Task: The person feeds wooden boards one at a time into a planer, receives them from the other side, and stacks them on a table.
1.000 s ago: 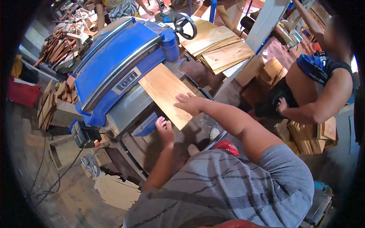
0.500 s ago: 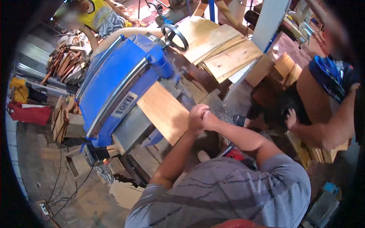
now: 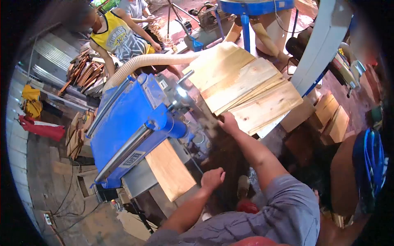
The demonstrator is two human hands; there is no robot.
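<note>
A wooden board [image 3: 170, 168] lies on the metal bed of a blue planer [image 3: 123, 119], its far end under the machine's housing. Just right of that board's near end is my left hand [image 3: 212, 179], its fingers curled with nothing visible in them, apart from the wood. My right hand [image 3: 228, 124] reaches forward to the near edge of a stack of wooden boards [image 3: 262, 102]. Its fingers are closed at the edge of a board there; their tips are partly hidden. A handwheel [image 3: 180, 91] on the planer is seen nearly edge-on.
A ribbed hose [image 3: 152, 61] runs behind the planer. Beyond it, a person in a yellow top [image 3: 119, 35] bends near scrap wood [image 3: 86, 69]. Another person's blue garment [image 3: 369, 164] shows at right. More boards [image 3: 334, 123] stand beside a pale post [image 3: 322, 45]. Cables [image 3: 69, 213] cross the floor.
My hands have come off the board on the planer and separated. The right hand has moved forward to the stack, and the board sits further under the housing. The view has shifted.
</note>
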